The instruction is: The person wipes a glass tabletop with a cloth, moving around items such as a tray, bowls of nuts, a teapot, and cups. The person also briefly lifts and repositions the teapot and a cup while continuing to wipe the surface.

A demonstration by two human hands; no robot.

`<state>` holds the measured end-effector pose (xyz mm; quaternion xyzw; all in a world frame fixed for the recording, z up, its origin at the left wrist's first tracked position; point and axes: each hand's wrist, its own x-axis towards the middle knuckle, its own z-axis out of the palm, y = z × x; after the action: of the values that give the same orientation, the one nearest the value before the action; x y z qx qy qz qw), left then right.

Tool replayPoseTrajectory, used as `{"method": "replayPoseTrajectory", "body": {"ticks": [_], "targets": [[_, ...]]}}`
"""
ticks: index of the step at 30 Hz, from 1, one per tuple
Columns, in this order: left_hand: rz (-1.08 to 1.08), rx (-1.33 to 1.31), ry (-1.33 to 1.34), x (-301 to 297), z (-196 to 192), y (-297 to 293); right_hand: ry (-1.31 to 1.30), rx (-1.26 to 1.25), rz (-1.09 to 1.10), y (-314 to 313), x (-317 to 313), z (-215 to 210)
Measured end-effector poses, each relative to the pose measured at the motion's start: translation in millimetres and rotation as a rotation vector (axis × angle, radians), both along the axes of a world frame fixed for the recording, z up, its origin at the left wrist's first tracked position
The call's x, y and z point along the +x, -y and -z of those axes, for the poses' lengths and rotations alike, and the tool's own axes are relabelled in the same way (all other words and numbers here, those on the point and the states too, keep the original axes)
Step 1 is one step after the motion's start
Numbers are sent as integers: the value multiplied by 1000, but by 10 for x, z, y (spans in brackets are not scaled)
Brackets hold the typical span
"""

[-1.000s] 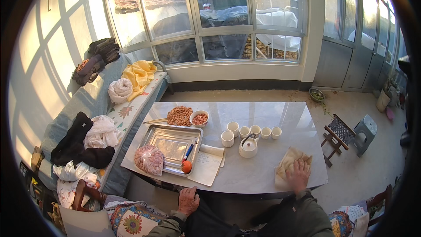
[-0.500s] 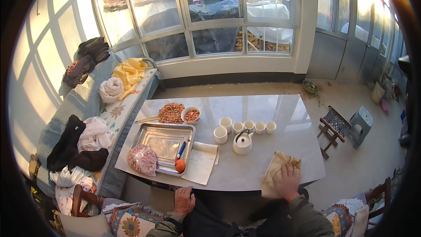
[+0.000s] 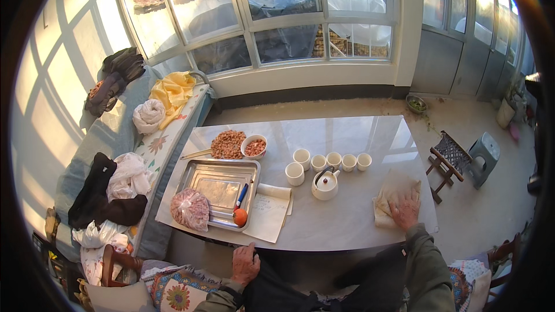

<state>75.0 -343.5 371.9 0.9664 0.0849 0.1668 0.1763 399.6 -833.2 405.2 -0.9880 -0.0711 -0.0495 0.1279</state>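
On the table (image 3: 338, 222), toward its near right corner, the right hand (image 3: 404, 208) lies flat, fingers slightly spread over a beige cloth (image 3: 383, 208), forearm stretched forward. The left hand (image 3: 246, 264) is at the near edge; its finger opening can't be told. Handwriting, too small to read, marks a paper (image 3: 269, 218).

The right hand (image 3: 404, 207) hid part of the cloth (image 3: 383, 209), whose far edge seemed blurred; writing (image 3: 263, 204) on the paper (image 3: 267, 226) was too small to read
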Motion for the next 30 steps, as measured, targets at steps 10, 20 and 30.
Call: {"method": "replayPoseTrajectory", "body": {"ticks": [10, 20, 30], "targets": [[6, 52, -24, 27, 34, 0, 33, 40, -38, 131, 285, 324], [-23, 38, -84, 30, 40, 4, 94, -91, -94, -43, -93, 349], [-20, 48, -49, 28, 48, 21, 114, -9, -242, -541, -969, 254]]}}
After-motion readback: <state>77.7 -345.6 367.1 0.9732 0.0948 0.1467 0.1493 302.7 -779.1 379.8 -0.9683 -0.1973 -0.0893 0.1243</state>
